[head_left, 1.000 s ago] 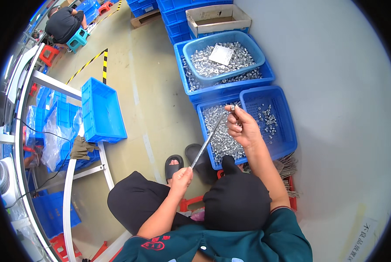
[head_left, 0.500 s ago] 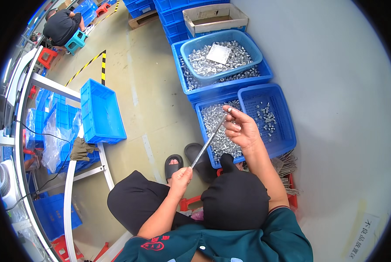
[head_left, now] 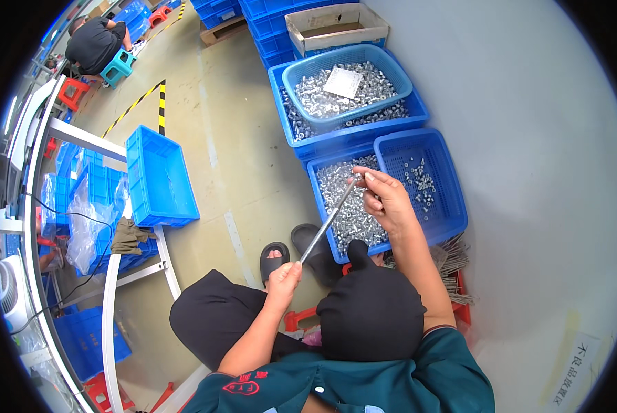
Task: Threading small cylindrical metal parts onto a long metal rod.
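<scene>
My left hand (head_left: pixel 284 282) is closed around the lower end of a long thin metal rod (head_left: pixel 328 226), which slants up and to the right. At its upper end, my right hand (head_left: pixel 390 202) pinches a small silvery metal fitting (head_left: pixel 357 177) with thumb and forefinger, touching the rod's tip; whether it is threaded on is too small to tell. Below the right hand stands a blue bin (head_left: pixel 320 199) full of similar small metal fittings. A darker blue basket (head_left: pixel 448 219) with a few loose fittings rests against its right side.
Behind stands a larger blue bin (head_left: pixel 419 122) bearing a light-blue basket (head_left: pixel 403 81) of fittings with a white paper slip. Several thin metal rods (head_left: pixel 453 265) lie at right near my knee. A blue crate (head_left: pixel 162 182) is on the left frame; a person (head_left: pixel 99 45) sits far left.
The rod's tip and the fitting, slightly apart before, now meet at my right fingertips. My right hand has shifted slightly; my left hand keeps its grip on the rod.
</scene>
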Motion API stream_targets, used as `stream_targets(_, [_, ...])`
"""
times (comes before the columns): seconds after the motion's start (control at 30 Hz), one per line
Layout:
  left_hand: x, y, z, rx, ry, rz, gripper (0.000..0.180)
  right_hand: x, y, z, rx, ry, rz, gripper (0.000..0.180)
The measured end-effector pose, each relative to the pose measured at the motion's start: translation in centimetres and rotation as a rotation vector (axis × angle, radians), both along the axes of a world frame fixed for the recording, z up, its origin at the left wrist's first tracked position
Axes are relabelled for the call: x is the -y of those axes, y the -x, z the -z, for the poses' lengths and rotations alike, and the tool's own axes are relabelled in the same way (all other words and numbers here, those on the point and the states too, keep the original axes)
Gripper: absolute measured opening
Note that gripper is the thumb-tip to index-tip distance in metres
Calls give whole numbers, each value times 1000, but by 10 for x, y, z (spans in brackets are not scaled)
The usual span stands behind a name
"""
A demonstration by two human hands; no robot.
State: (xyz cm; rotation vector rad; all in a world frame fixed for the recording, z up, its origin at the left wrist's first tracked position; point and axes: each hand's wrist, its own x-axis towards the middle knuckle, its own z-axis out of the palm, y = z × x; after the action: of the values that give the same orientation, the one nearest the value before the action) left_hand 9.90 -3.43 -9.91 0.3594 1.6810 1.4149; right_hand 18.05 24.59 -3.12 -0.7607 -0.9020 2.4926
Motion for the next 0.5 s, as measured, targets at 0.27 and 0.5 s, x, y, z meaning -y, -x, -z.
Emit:
stream_targets(0.27, [2,0,4,-65,28,16,38,-2,-2,4,34,-61,-14,23])
stream_targets(0.5, [6,3,13,-188,21,4,38,-20,-13,-25,213,-447,-292,18])
